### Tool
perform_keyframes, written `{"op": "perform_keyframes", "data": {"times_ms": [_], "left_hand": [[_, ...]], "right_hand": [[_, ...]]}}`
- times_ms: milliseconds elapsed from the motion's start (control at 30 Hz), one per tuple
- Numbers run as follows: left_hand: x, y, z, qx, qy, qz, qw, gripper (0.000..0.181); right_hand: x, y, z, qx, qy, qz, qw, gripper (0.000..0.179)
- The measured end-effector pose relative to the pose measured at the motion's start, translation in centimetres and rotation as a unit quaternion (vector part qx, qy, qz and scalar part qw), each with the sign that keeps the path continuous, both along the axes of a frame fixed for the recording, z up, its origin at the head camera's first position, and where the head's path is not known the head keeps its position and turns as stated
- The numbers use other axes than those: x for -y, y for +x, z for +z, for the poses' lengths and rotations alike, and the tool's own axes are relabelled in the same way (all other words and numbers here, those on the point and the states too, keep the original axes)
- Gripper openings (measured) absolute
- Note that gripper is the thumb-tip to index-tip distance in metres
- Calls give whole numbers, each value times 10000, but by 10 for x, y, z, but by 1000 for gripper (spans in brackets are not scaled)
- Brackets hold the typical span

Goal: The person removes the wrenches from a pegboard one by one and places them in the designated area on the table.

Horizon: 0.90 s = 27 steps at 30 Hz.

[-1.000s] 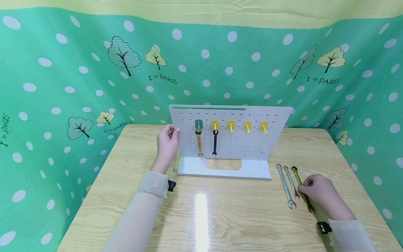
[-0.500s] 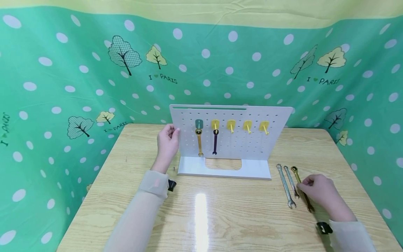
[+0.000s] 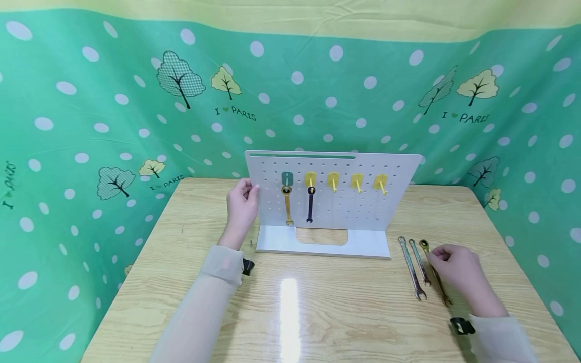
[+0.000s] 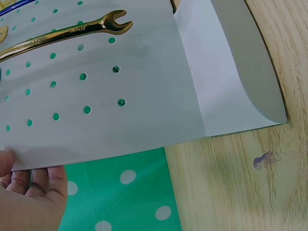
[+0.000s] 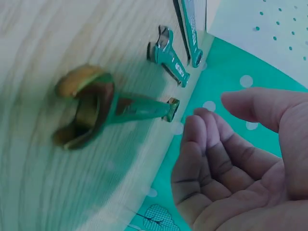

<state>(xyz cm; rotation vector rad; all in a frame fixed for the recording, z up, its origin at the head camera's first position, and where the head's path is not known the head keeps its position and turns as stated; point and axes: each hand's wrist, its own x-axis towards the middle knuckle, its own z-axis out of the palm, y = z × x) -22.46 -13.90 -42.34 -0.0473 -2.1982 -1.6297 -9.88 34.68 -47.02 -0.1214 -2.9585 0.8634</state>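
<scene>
My left hand (image 3: 241, 205) grips the left edge of a white pegboard stand (image 3: 358, 204), thumb in front and fingers behind; the left wrist view shows this grip at its lower left. A gold combination wrench (image 3: 288, 207) and a dark purple one (image 3: 310, 206) hang from the board's two leftmost hooks. My right hand (image 3: 456, 267) is at a bronze-gold wrench (image 3: 437, 275) lying on the table. In the right wrist view, thumb and loosely bent fingers stand apart with nothing between them, beside that wrench. To its left lie two silver wrenches (image 3: 412, 267) (image 3: 419, 262).
Three yellow hooks (image 3: 356, 182) on the board's right side bear nothing. The stand's base (image 3: 277, 239) rests on a wood-grain table (image 3: 345, 307). A green polka-dot cloth (image 3: 295, 91) hangs behind and at both sides. A tiny object (image 3: 251, 243) lies left of the base.
My right hand has shifted slightly up and away along the bronze-gold wrench. The left hand, the board and the hanging wrenches stay as they were.
</scene>
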Motion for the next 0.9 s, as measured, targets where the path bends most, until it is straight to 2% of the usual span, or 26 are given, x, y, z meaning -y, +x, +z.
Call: {"op": "perform_keyframes", "data": {"times_ms": [367, 567, 800, 900], "left_hand": [[0, 2, 1, 24, -46, 19, 10000, 10], [0, 2, 1, 21, -16, -22, 10000, 10], [0, 1, 1, -23, -38, -16, 10000, 9], [0, 1, 2, -44, -73, -19, 10000, 9]], "right_hand": [[22, -4, 7, -673, -277, 243, 9971, 13], [33, -4, 5, -669, -553, 398, 9954, 15], [42, -7, 3, -993, -705, 699, 9901, 17], [46, -9, 2, -970, -768, 752, 9895, 17]]}}
